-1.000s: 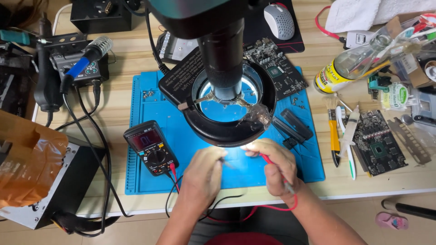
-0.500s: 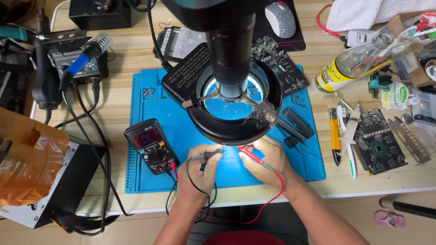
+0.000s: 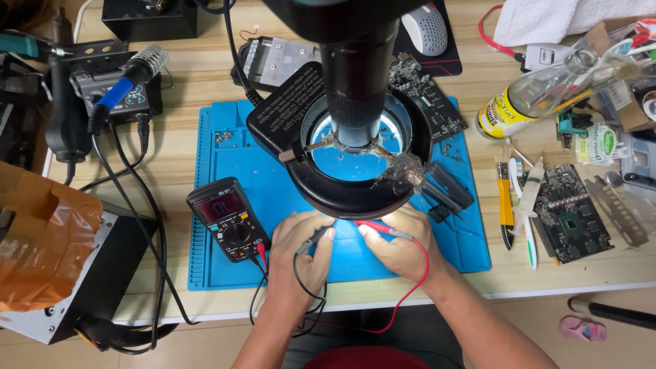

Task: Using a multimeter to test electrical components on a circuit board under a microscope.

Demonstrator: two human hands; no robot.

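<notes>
Probing is the step we're in — our left hand (image 3: pixel 295 247) pinching the black probe (image 3: pixel 313 240), right hand (image 3: pixel 400 247) the red probe (image 3: pixel 383 229), tips meeting between our fingers under the ring light (image 3: pixel 355 188); next calls for steady contact.

A single view comes from a camera worn on the person's head, looking almost straight down onto the tabletop (image 3: pixel 178 137). It sits close enough that the microscope (image 3: pixel 355 61) rises toward the lens and blocks the upper middle of the frame. The person's forearms enter from the bottom edge, so the far side of the tabletop lies at the top. The blue mat (image 3: pixel 225 164) fills the centre, and a strip of floor (image 3: pixel 615 342) shows along the bottom right.
</notes>
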